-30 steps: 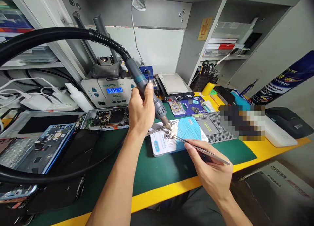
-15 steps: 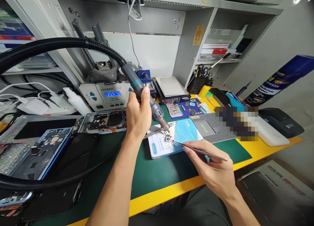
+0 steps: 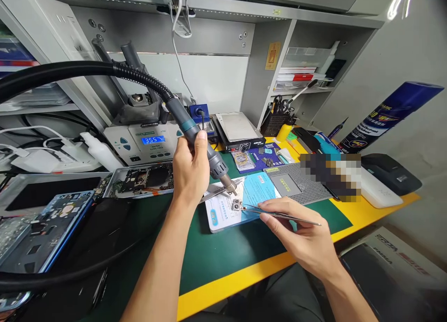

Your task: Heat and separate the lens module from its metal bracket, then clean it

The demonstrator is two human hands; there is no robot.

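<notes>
My left hand (image 3: 192, 168) is closed around a hot air gun (image 3: 218, 167), its metal nozzle tilted down to the right. Just below the nozzle is a small metal-framed part (image 3: 236, 204) with two round lenses, like a phone camera module. In my right hand (image 3: 300, 233) is a pair of metal tweezers (image 3: 284, 215), whose tips meet the module's right edge. Under both lies a flat blue-and-white box (image 3: 260, 190) on the green mat (image 3: 209, 261). A slim metal tool (image 3: 214, 194) lies across the box's upper left corner, partly behind the nozzle.
The hot air station (image 3: 143, 142) at the back shows 355. The gun's black hose (image 3: 59, 70) arches across the left. Opened phone parts (image 3: 59, 224) lie left. To the right are a perforated plate (image 3: 300, 182) and a blue spray can (image 3: 387, 117).
The whole view has shifted slightly. The lensed part has turned at the tweezer tips, now showing two lenses more squarely. Both hands keep their holds, the nozzle still just above it.
</notes>
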